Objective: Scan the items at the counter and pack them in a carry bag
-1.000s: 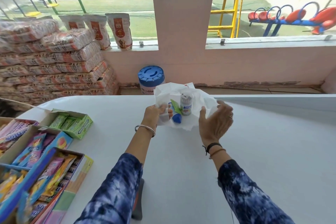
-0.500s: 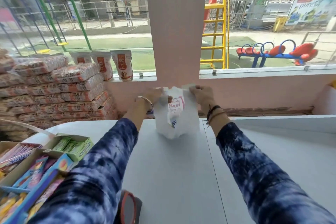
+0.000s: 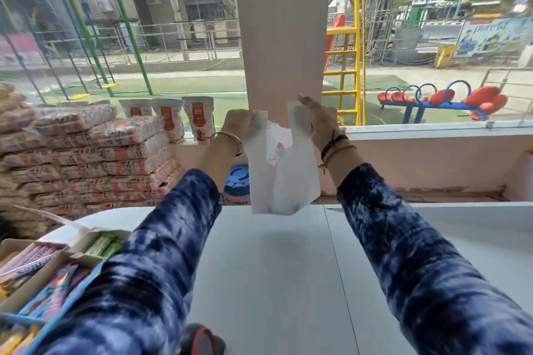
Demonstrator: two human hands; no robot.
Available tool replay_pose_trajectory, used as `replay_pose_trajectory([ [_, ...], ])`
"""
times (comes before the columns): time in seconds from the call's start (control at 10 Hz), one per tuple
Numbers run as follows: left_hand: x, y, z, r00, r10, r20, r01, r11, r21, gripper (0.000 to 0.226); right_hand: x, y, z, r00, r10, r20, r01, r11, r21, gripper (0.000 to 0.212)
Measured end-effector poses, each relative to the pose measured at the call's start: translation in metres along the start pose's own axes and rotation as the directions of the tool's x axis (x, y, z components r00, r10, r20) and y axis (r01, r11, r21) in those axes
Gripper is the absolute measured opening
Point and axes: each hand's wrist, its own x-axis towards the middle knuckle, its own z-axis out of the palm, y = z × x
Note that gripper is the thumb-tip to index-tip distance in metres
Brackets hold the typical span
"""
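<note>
Hanging higher now, carry bag

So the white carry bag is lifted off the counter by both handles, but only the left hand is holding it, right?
Not quite. The head view shows both hands holding it: the left hand grips one handle and the right hand the other. The white carry bag does hang above the counter.

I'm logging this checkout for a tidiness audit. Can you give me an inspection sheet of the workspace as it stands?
Surface: white counter, bare in the middle.
Job's things: white carry bag held up by its handles, above the counter; contents hidden.
Clutter: open snack boxes at the near left; a dark device at the near edge.
Grippers: left hand and right hand each grip a handle.
Cables: nothing seen.
Surroundings: stacked packets, blue-lidded tub, playground outside.
</note>
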Motion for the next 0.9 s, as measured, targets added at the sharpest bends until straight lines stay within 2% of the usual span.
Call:
replay_pose_trajectory([
  [0.1,-0.016,-0.023,0.008,0.999,-0.018,-0.034,0.016,0.999,-0.043,0.017,-0.012,0.021,-0.011,0.997,-0.018,-0.077,0.014,0.998,-0.055,0.037],
  [0.2,-0.040,-0.066,0.020,0.996,-0.033,-0.081,0.030,0.998,-0.047,0.016,-0.040,0.061,-0.029,0.972,-0.120,-0.203,0.072,0.971,-0.229,0.034],
  [0.3,-0.070,-0.117,0.025,0.992,-0.041,-0.116,0.049,0.997,0.068,0.025,-0.078,0.115,-0.052,0.971,-0.134,-0.199,0.018,0.867,-0.498,0.033],
  [0.4,-0.104,-0.166,0.022,0.988,-0.147,0.051,0.114,0.906,0.408,0.022,-0.109,0.168,-0.080,0.987,0.109,-0.117,-0.160,0.652,-0.741,0.034],
  [0.5,-0.125,-0.200,0.016,0.927,-0.337,0.162,0.160,0.748,0.644,0.035,-0.131,0.204,-0.102,0.944,0.321,-0.076,-0.231,0.481,-0.845,0.029],
  [0.6,-0.134,-0.211,0.013,0.911,-0.382,0.157,0.162,0.681,0.714,0.041,-0.140,0.211,-0.108,0.942,0.329,-0.068,-0.215,0.436,-0.874,0.037],
  [0.7,-0.129,-0.204,0.012,0.931,-0.329,0.158,0.114,0.673,0.731,0.049,-0.136,0.196,-0.106,0.970,0.239,-0.037,-0.105,0.279,-0.955,0.041],
  [0.8,-0.117,-0.179,0.010,0.970,-0.186,0.159,-0.038,0.527,0.849,0.062,-0.130,0.154,-0.095,0.994,0.109,0.009,-0.003,0.111,-0.994,0.036],
  [0.9,-0.101,-0.133,0.014,0.979,0.103,0.177,-0.204,0.501,0.841,0.043,-0.114,0.108,-0.075,0.987,-0.092,0.134,0.151,0.216,-0.965,0.035],
])
